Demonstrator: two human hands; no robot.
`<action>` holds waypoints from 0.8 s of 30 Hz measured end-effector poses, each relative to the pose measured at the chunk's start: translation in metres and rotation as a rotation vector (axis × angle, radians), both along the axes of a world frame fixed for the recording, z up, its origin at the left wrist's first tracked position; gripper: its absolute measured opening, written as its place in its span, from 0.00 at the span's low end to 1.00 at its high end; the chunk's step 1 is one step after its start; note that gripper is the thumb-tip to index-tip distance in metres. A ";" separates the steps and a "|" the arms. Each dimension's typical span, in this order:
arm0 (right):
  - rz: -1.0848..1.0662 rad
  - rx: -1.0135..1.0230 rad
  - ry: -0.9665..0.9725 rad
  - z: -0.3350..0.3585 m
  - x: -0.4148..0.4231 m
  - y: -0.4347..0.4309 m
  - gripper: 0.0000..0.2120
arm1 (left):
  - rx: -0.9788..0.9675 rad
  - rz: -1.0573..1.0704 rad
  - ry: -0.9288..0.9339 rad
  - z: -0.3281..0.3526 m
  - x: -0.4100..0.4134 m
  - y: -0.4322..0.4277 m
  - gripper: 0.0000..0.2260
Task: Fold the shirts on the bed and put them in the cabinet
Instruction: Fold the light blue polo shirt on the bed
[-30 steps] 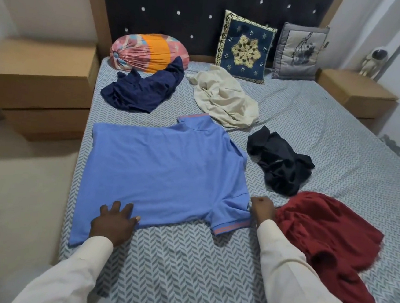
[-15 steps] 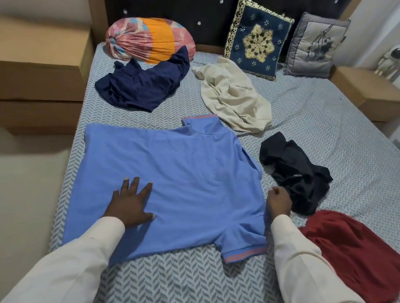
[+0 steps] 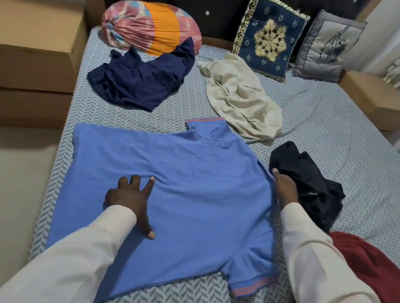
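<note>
- We have the blue shirt (image 3: 190,187) spread flat on the near half of the bed (image 3: 341,140), with its collar at 12 o'clock and one short sleeve (image 3: 250,278) at 5 o'clock.
- Our left hand (image 3: 128,200) presses on the cloth with fingers splayed wide, holding nothing. Our right hand (image 3: 285,191) sits at the shirt's 3 o'clock edge with its fingers hidden, so we cannot tell whether it pinches the seam.
- The black garment (image 3: 313,186) touches that right hand. A blind pinch could catch it and drag it into the fold.
- A ridge of cloth is bunched ahead of our left fingertips. Folding over it would likely set a crease, and pulling one side alone may slide the shirt askew.
- The red garment (image 3: 377,278) at 4 o'clock lies near the sleeve and crowds our right forearm.
- Farther out, a cream garment (image 3: 240,99) at 1 o'clock and a navy shirt (image 3: 140,79) at 11 o'clock lie unfolded.
- A wooden unit (image 3: 28,49) stands at 9 o'clock beside the bed. We cannot tell whether it is the cabinet.
</note>
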State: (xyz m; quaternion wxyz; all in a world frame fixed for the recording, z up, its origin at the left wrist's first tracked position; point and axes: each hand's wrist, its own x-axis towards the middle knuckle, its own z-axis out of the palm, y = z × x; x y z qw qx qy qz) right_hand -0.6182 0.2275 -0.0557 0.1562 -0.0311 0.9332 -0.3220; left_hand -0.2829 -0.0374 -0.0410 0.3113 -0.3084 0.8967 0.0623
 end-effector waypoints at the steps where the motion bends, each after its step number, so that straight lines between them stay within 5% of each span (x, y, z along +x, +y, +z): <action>1: -0.007 -0.009 -0.007 -0.005 -0.006 -0.008 0.24 | -0.002 0.003 0.001 -0.001 0.000 -0.001 0.70; 4: -0.153 0.035 0.015 -0.002 -0.011 -0.020 0.11 | -0.006 -0.003 0.007 -0.002 0.001 -0.001 0.70; 7: -0.272 0.147 0.146 0.007 0.004 -0.038 0.15 | -0.015 -0.013 0.014 -0.004 0.002 -0.003 0.70; 10: -0.145 0.274 0.416 0.003 0.029 -0.074 0.24 | 0.014 -0.016 0.009 -0.007 -0.002 -0.008 0.67; 12: 0.105 0.203 0.528 -0.007 0.043 -0.103 0.23 | 0.032 0.010 0.111 -0.006 -0.006 -0.018 0.56; 15: 0.639 0.075 0.400 -0.022 0.069 -0.147 0.20 | -0.077 0.019 0.345 -0.011 -0.003 -0.043 0.35; 17: 0.878 0.212 0.378 -0.023 0.085 -0.177 0.23 | -0.099 0.042 0.353 -0.024 0.006 -0.067 0.37; 21: 0.837 0.502 0.191 -0.010 0.078 -0.229 0.42 | -0.104 0.210 0.443 -0.050 0.035 -0.123 0.47; 24: 0.824 0.609 0.062 -0.008 0.066 -0.248 0.55 | -0.197 0.290 0.578 -0.065 0.062 -0.145 0.42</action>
